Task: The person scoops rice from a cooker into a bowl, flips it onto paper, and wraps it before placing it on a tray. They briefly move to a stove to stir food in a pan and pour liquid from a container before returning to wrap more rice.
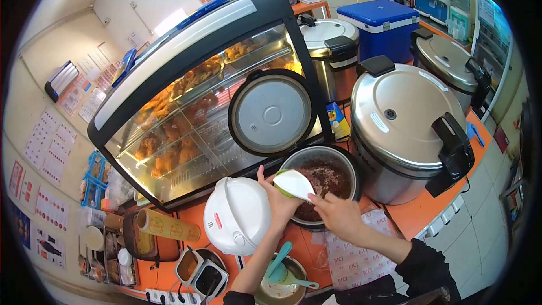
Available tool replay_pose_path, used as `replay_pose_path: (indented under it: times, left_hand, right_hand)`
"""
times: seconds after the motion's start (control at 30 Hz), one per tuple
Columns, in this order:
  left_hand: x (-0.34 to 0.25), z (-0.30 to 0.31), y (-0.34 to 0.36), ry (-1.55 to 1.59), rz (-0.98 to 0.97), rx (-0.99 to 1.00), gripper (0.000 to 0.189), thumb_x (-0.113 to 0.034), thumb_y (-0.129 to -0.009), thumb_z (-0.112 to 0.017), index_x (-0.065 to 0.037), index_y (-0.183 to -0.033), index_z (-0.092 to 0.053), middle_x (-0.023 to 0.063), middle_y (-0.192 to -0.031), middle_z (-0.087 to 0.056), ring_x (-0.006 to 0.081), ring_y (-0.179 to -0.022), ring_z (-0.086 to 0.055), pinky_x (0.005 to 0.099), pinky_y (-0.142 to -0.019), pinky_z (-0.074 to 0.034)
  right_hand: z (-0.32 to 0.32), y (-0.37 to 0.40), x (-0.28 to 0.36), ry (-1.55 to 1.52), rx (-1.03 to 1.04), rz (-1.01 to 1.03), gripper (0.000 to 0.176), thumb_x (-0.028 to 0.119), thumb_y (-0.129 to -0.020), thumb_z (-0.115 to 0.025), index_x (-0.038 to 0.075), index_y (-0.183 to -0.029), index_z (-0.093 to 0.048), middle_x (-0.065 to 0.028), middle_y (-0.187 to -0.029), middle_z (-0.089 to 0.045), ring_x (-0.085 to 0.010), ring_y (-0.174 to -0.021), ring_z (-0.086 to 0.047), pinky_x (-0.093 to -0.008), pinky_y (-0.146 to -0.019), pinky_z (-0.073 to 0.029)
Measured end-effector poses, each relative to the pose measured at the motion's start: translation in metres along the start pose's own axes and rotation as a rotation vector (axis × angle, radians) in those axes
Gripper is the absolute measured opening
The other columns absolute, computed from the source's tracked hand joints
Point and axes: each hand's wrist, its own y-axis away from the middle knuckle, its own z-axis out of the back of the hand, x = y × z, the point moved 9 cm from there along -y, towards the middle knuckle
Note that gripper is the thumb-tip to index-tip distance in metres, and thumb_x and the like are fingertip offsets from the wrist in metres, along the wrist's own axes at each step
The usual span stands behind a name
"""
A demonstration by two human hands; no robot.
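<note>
My left hand point(278, 202) holds a small green mould point(282, 188) just over the near rim of an open rice cooker point(345, 161), which holds dark brown rice point(327, 179). A white paddle point(294, 183) lies across the top of the mould. My right hand point(339, 214) grips the paddle's lower end, its fingers meeting those of my left hand. The cooker's round lid point(271, 113) stands open behind the pot.
A white small cooker point(237, 214) sits left of my hands, and a large steel cooker point(406, 124) to the right. Behind is a glass warmer with fried chicken point(186, 107). Near the front are printed wrappers point(353, 260), a bowl with teal spoons point(282, 282) and sauce tubs point(203, 275).
</note>
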Motion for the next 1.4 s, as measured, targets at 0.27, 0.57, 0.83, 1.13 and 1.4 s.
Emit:
replay_pose_path:
  times: [0.27, 0.57, 0.83, 1.13, 1.4]
  left_hand:
    - [-0.006, 0.01, 0.018, 0.19, 0.086, -0.059, 0.122, -0.006, -0.048, -0.085, -0.012, -0.136, -0.001, 0.0139, -0.115, -0.041, 0.0252, -0.109, -0.046, 0.0377, -0.099, -0.036]
    - [-0.004, 0.013, 0.023, 0.176, 0.073, -0.075, 0.122, -0.004, -0.047, -0.083, -0.011, -0.137, -0.001, 0.0143, -0.118, -0.041, 0.0266, -0.108, -0.048, 0.0378, -0.097, -0.036]
    - [-0.081, -0.026, 0.128, 0.427, 0.208, -0.06, 0.117, -0.01, -0.051, -0.086, -0.006, -0.136, -0.005, 0.0163, -0.122, -0.037, 0.0277, -0.118, -0.04, 0.0396, -0.101, -0.032]
    - [0.024, -0.134, 0.274, -0.592, 0.11, 0.501, 0.067, -0.006, -0.067, -0.06, -0.001, -0.129, -0.034, 0.0182, -0.131, -0.039, 0.0369, -0.122, -0.035, 0.0469, -0.105, -0.023]
    - [0.067, -0.147, 0.3, -0.866, 0.088, 0.388, 0.079, -0.006, -0.059, -0.07, 0.001, -0.129, -0.035, 0.0186, -0.133, -0.036, 0.0382, -0.126, -0.03, 0.048, -0.104, -0.024]
  right_hand:
    - [-0.007, -0.007, -0.065, -0.257, 0.088, -0.218, 0.024, 0.021, -0.085, -0.054, 0.011, -0.105, -0.065, -0.0166, -0.076, -0.062, -0.0361, -0.069, -0.061, -0.0462, -0.063, -0.048]
    - [0.024, -0.018, -0.062, -0.118, -0.146, -0.147, 0.03, 0.032, -0.079, -0.063, 0.021, -0.107, -0.066, -0.0121, -0.082, -0.063, -0.0323, -0.076, -0.063, -0.0445, -0.064, -0.049]
    - [-0.064, 0.092, -0.058, -1.721, 0.012, -0.586, 0.053, 0.044, -0.097, -0.028, 0.008, -0.136, -0.034, -0.0063, -0.121, -0.055, -0.0202, -0.113, -0.05, -0.0368, -0.099, -0.037]
    - [-0.084, 0.209, -0.124, -0.464, -0.125, -0.385, 0.037, 0.029, -0.079, -0.065, 0.008, -0.109, -0.058, -0.0168, -0.119, -0.048, -0.0313, -0.109, -0.047, -0.041, -0.093, -0.039]
    - [-0.156, 0.217, -0.11, 0.147, 0.436, -0.178, 0.065, 0.018, -0.055, -0.076, 0.027, -0.115, -0.053, -0.0161, -0.122, -0.042, -0.0381, -0.108, -0.042, -0.0504, -0.083, -0.039]
